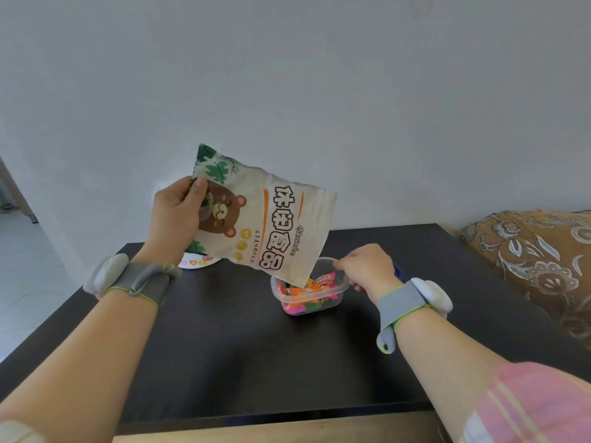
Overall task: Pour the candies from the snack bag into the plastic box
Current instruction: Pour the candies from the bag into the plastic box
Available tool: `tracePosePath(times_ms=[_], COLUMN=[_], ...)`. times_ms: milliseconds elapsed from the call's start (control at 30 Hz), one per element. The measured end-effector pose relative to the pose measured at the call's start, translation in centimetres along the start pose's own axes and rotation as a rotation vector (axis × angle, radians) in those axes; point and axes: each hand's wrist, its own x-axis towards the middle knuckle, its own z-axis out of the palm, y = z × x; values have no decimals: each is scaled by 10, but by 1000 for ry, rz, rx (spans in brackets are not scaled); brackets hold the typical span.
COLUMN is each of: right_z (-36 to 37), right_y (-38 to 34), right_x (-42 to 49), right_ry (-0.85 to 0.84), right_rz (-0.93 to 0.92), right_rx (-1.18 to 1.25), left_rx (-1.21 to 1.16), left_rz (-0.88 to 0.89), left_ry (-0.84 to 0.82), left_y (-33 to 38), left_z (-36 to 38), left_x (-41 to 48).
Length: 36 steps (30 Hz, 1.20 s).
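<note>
Fingers (198,187) of your left hand (176,215) grip the raised end of the snack bag (271,225), its mouth down in the plastic box (337,297) at centre frame. Your right hand (367,266) pinches the rim. The bag is probably light, soft and slippery, so hold the closed end.

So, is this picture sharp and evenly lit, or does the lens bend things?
Head view: soft, even daylight, no strong glare; the wide lens curves the edges of the table; the print on the snack bag is readable; the candies in the plastic box look slightly soft; shadows hardly show on the dark table.
</note>
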Motion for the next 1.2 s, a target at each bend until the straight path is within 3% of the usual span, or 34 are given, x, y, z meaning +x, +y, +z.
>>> tracePosePath(times_ms=[300, 500, 800, 933, 1200], right_z=[1, 1, 3, 5, 4], right_y=[9, 8, 10, 9, 9], right_x=[2, 0, 1, 1, 1], right_ry=[7, 17, 66, 67, 61], right_rz=[38, 42, 10, 6, 3], right_rx=[190, 183, 151, 137, 137], left_rx=[148, 166, 136, 267, 240], left_rz=[164, 246, 300, 381, 350], left_ry=[-84, -172, -178, -265, -245], left_y=[29, 38, 46, 52, 47], left_z=[9, 18, 19, 26, 27], left_x=[12, 15, 12, 12, 15])
